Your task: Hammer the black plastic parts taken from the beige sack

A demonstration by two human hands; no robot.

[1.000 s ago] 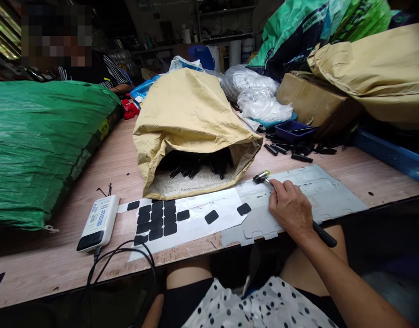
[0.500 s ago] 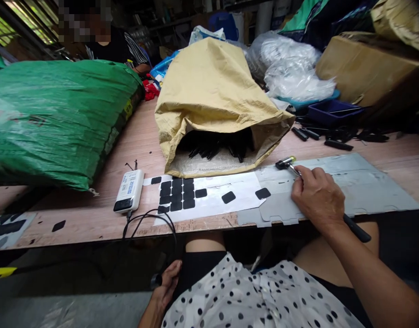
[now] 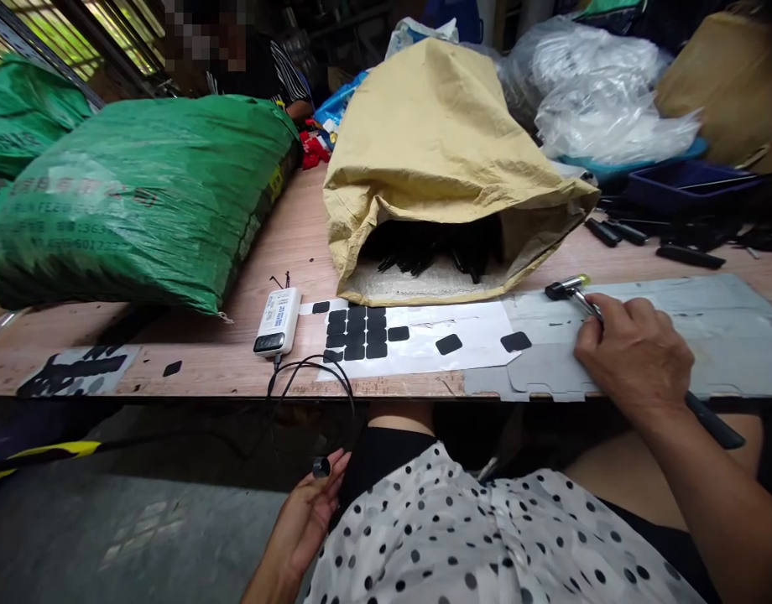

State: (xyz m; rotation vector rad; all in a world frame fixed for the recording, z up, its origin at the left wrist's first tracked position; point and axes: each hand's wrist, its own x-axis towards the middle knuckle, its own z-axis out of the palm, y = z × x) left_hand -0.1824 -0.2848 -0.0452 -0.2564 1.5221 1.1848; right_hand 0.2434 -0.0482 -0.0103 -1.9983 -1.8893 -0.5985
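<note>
My right hand is wrapped round a hammer with a metal neck, a black and yellowish head and a dark handle. The hammer's head hangs at the grey sheet along the table's front edge. Below the edge, beside my thigh, my left hand has its fingers curled with a small black round piece at them. Black rounded patches lie in rows on white paper, with single ones to the right.
A yellow paper sack lies open towards me with black pieces inside. Left of it are a white power bank with a cable and a large green sack. Black handles and a blue tray are at right. A person sits behind.
The view has swung left, so the table's contents appear further right. My left hand has turned, showing more of its palm. My right hand still grips the hammer.
</note>
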